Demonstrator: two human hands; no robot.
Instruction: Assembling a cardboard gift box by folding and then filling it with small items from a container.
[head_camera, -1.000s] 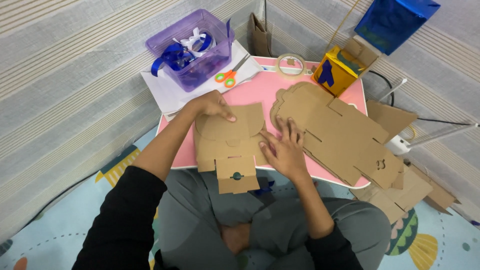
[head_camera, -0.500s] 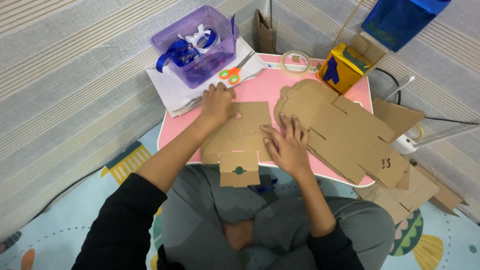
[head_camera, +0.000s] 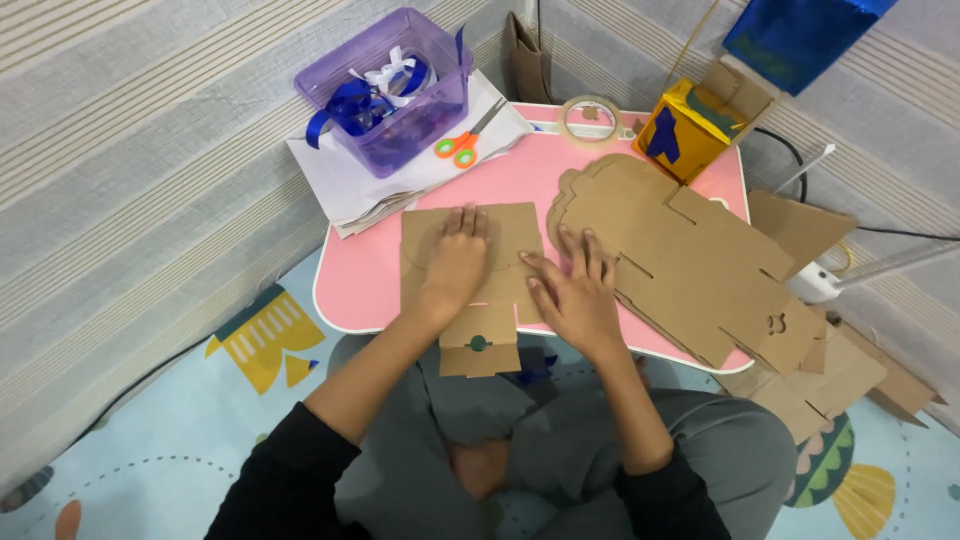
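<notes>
A flat die-cut cardboard piece (head_camera: 420, 240) lies on the pink table (head_camera: 360, 285), its lower flap hanging over the near edge. My left hand (head_camera: 455, 265) presses flat on the middle of it, fingers together and pointing away. My right hand (head_camera: 570, 290) lies palm down with fingers spread on the cardboard's right side, next to a stack of larger cardboard cut-outs (head_camera: 680, 255).
A purple bin with blue and white ribbon (head_camera: 385, 90) sits on white sheets at the back left, orange-handled scissors (head_camera: 462, 143) beside it. A tape roll (head_camera: 590, 118) and a yellow-blue box (head_camera: 690, 125) stand at the back. More cardboard (head_camera: 830, 375) lies right, off the table.
My left hand has slid from the cardboard's far left corner back to its middle. The right hand has stayed on the right side. The view has shifted, putting the table lower in frame.
</notes>
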